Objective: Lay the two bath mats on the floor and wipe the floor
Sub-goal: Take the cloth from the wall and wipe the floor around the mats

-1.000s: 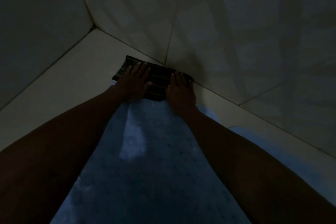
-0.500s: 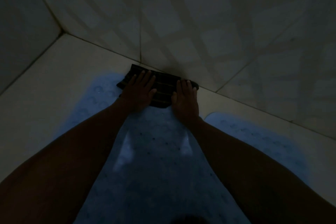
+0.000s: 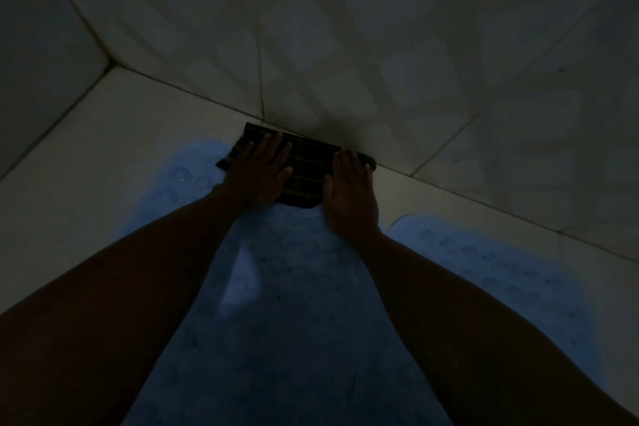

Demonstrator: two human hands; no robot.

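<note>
dim bathroom corner, seen from the head. both hands pressing flat on a dark striped cloth [image 3: 304,169] lying on the floor [image 3: 103,156] right against the foot of the wall [image 3: 345,45]. left hand [image 3: 261,171] spread on the cloth's left half, fingers straight, not gripping; right hand [image 3: 351,190] flat on its right end, fingers straight too, heel off the cloth and over the mat [image 3: 294,304]. one blue mat laid out under and between the forearms, its far edge tucked beneath or just beside the cloth; hard to tell which in this light. second mat [image 3: 501,270] lying flat to the right, near the wall, close beside the first; whether touching or overlapping cannot be told. both mats apparently down already, so wiping looks like the step in hand. cloth probably soft, light and limp, likely to bunch if pushed from one end only, so best driven with two flat palms spread wide, as here, or pinched at a folded edge to lift. mats look rubbery, with round suction-cup bumps: floppy, likely grippy on tile and slick when wet; best taken by a corner or short edge and peeled rather than dragged.
</note>
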